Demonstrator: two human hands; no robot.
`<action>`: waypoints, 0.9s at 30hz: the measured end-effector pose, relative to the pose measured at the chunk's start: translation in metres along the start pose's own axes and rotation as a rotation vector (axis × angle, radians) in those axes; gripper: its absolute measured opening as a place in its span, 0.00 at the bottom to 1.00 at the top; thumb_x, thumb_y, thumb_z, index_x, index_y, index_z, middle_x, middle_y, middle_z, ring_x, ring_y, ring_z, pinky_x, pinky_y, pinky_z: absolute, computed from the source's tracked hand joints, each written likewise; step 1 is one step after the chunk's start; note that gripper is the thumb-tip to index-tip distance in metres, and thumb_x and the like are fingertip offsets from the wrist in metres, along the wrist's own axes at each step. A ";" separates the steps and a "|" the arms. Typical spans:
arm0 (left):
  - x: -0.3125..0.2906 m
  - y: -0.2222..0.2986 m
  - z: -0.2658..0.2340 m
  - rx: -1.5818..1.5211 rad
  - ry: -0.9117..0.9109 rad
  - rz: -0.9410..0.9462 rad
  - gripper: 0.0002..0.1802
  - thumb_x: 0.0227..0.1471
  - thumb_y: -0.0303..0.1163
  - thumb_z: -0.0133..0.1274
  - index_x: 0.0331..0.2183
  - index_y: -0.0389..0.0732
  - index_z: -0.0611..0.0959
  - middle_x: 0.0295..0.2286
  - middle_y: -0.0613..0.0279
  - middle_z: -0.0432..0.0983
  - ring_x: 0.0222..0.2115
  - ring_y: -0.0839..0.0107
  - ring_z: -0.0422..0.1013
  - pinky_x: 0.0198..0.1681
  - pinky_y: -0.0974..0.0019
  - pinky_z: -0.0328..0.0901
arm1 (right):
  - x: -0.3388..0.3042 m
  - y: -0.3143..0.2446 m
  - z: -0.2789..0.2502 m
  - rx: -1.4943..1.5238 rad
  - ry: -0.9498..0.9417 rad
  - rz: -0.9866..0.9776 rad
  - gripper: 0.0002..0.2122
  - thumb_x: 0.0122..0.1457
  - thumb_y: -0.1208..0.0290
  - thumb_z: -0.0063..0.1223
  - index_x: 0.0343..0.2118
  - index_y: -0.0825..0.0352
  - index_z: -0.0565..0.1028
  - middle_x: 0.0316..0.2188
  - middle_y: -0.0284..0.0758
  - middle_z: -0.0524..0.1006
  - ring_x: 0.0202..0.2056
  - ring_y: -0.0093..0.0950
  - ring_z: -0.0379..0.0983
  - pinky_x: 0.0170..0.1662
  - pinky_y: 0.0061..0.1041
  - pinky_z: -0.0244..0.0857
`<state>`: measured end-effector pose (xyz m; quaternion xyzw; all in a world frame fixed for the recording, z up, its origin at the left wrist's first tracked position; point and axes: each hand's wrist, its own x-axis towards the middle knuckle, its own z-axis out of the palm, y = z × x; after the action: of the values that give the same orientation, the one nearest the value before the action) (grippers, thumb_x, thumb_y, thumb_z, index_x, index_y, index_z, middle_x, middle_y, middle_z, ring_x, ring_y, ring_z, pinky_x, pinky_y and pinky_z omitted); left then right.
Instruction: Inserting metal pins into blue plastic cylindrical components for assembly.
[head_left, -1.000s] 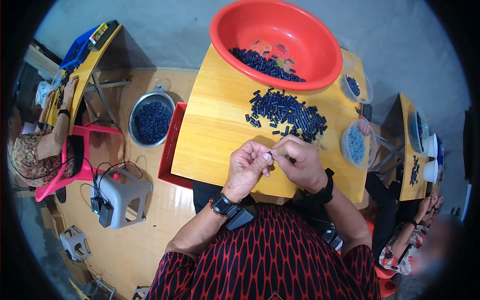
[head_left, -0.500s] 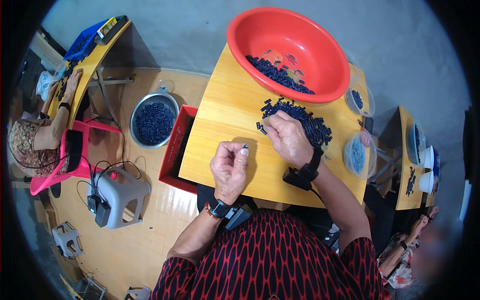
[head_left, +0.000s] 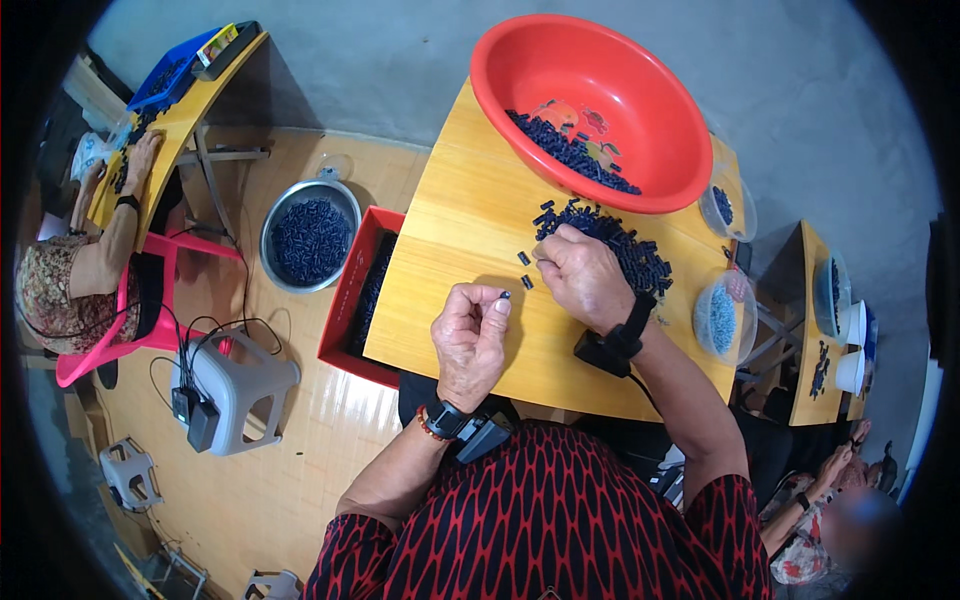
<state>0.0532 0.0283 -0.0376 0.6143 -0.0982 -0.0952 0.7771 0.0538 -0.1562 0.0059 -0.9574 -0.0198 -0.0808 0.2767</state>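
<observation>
My left hand (head_left: 468,345) is closed above the yellow table, pinching a small dark piece (head_left: 505,295) between thumb and forefinger. Only the end of that piece shows. To its right, my right hand (head_left: 583,283) is closed, palm down, at the near left edge of a heap of small dark-blue tubes (head_left: 640,258). Its curled fingers hide whatever is in them. Two loose dark-blue tubes (head_left: 525,259) lie on the wood between my hands, apart from the heap.
Behind the heap stands a red basin (head_left: 655,90) with more dark tubes. At the table's right are a clear tub of light-blue pieces (head_left: 717,315) and a clear bowl (head_left: 740,208). Left of the table are a red box (head_left: 338,310) and a metal bowl (head_left: 268,245). Other people sit at side tables.
The view has shifted slightly. My right hand has drawn back a little toward me, and two tubes now lie separate from the heap's left edge. My left hand keeps its pinch.
</observation>
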 end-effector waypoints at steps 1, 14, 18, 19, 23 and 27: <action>0.000 0.001 0.001 0.001 -0.001 -0.001 0.05 0.57 0.24 0.54 0.36 0.35 0.75 0.27 0.68 0.73 0.25 0.82 0.69 0.28 0.76 0.68 | -0.001 0.000 -0.001 -0.005 -0.008 -0.001 0.02 0.53 0.77 0.52 0.28 0.68 0.73 0.29 0.42 0.72 0.31 0.46 0.73 0.33 0.43 0.68; 0.020 -0.002 0.016 -0.006 -0.075 0.085 0.05 0.56 0.19 0.51 0.36 0.37 0.76 0.57 0.46 0.63 0.59 0.62 0.59 0.62 0.61 0.53 | -0.041 -0.015 -0.026 0.345 0.209 0.235 0.05 0.56 0.79 0.55 0.34 0.71 0.73 0.30 0.45 0.76 0.33 0.40 0.76 0.36 0.30 0.69; 0.033 -0.006 0.035 -0.017 -0.131 0.072 0.06 0.54 0.18 0.50 0.36 0.37 0.75 0.56 0.45 0.64 0.59 0.60 0.60 0.61 0.61 0.53 | -0.073 -0.017 -0.030 0.465 0.238 0.274 0.05 0.57 0.80 0.56 0.37 0.71 0.75 0.30 0.39 0.76 0.30 0.26 0.75 0.34 0.23 0.67; 0.034 -0.008 0.039 -0.014 -0.142 0.060 0.06 0.53 0.18 0.51 0.35 0.36 0.75 0.56 0.43 0.65 0.58 0.59 0.61 0.60 0.60 0.55 | -0.080 -0.014 -0.030 0.468 0.246 0.274 0.05 0.57 0.80 0.56 0.37 0.71 0.75 0.30 0.39 0.76 0.30 0.26 0.75 0.34 0.23 0.67; 0.027 -0.008 0.054 -0.068 -0.134 0.036 0.07 0.55 0.17 0.49 0.36 0.38 0.75 0.54 0.46 0.68 0.55 0.64 0.63 0.59 0.63 0.56 | -0.102 -0.003 -0.031 0.532 0.189 0.205 0.07 0.59 0.80 0.54 0.40 0.70 0.76 0.32 0.36 0.77 0.30 0.19 0.74 0.31 0.18 0.66; 0.021 -0.013 0.058 -0.162 -0.166 -0.017 0.07 0.55 0.17 0.50 0.37 0.39 0.75 0.53 0.49 0.68 0.54 0.67 0.64 0.58 0.64 0.57 | -0.108 -0.003 -0.029 0.935 0.190 0.381 0.05 0.60 0.80 0.53 0.39 0.70 0.76 0.35 0.34 0.78 0.32 0.20 0.76 0.32 0.18 0.69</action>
<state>0.0570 -0.0347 -0.0365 0.5402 -0.1489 -0.1601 0.8126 -0.0572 -0.1682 0.0139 -0.7063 0.1460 -0.0982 0.6857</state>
